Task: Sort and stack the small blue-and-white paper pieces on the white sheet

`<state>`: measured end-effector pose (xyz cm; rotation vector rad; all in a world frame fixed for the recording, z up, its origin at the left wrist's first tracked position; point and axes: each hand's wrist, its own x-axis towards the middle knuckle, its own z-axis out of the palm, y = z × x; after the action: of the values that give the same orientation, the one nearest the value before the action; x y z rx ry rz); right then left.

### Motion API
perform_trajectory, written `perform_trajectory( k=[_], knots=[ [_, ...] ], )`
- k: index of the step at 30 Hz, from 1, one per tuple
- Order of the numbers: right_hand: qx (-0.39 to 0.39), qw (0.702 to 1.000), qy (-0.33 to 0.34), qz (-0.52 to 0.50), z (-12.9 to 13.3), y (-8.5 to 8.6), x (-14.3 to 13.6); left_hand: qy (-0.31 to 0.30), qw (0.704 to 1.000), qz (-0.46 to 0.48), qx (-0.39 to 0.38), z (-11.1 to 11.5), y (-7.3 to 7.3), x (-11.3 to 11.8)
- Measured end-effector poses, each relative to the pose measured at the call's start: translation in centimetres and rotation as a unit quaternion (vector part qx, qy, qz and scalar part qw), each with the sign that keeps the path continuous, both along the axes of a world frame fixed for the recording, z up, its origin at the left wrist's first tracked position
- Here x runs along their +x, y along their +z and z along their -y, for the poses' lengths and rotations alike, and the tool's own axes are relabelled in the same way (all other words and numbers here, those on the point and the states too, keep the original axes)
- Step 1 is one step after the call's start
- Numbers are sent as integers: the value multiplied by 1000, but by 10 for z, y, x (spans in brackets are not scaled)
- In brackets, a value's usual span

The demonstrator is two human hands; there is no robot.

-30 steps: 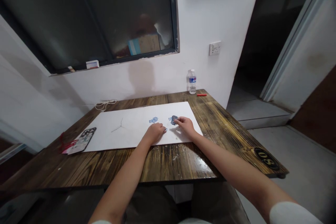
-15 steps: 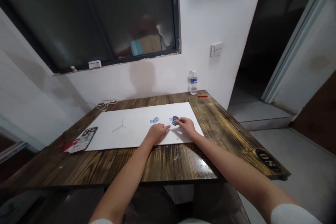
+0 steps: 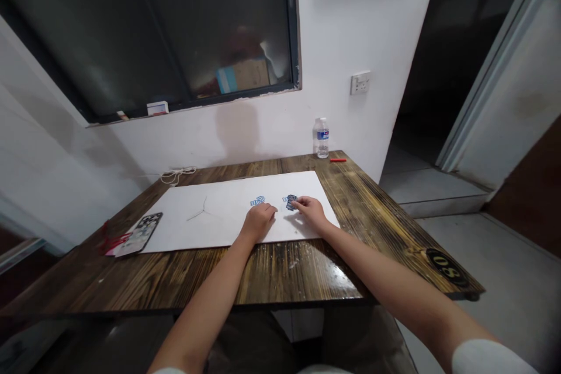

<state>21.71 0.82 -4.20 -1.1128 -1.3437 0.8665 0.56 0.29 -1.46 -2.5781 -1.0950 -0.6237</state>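
Observation:
A white board (image 3: 232, 219) lies across the wooden table. My right hand (image 3: 310, 212) is over its right part, thumb and fingers pinching a small dark piece with blue markings (image 3: 290, 203). Small blue-outlined shapes (image 3: 284, 200) show just left of that piece. My left hand (image 3: 258, 221) rests at the board's near middle, its fingers curled together and pointing right; what they hold, if anything, is hidden. Right behind that hand is a cluster of blue-outlined shapes (image 3: 256, 201). Farther left on the board, thin dark lines (image 3: 203, 211) meet in a Y.
A phone-like patterned item (image 3: 146, 232) and a red tassel-like thing (image 3: 116, 241) lie at the board's left end. Behind the board are a white cable (image 3: 177, 173), a water bottle (image 3: 322, 139) and a red pen-like stick (image 3: 338, 160). A "08" plate (image 3: 447, 267) marks the table's right corner.
My left hand has drawn back slightly to the left, and its stretched index finger has curled in. My right hand keeps its pinch on the dark piece, nearly in place.

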Motion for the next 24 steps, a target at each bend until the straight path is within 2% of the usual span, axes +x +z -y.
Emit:
perform_trajectory(
  k=[4, 10, 15, 24],
  knots=[
    [-4, 1000, 11, 9, -3, -5, -2, -14, 997, 55, 53, 0, 4, -3],
    [-10, 999, 43, 17, -5, -9, -5, -88, 984, 130, 89, 4, 9, 1],
    [-16, 996, 87, -10, -5, -9, -6, -93, 980, 143, 104, 7, 8, 6],
    [-46, 986, 146, -59, 4, 5, -6, -118, 975, 144, 123, 11, 6, 11]
  ],
)
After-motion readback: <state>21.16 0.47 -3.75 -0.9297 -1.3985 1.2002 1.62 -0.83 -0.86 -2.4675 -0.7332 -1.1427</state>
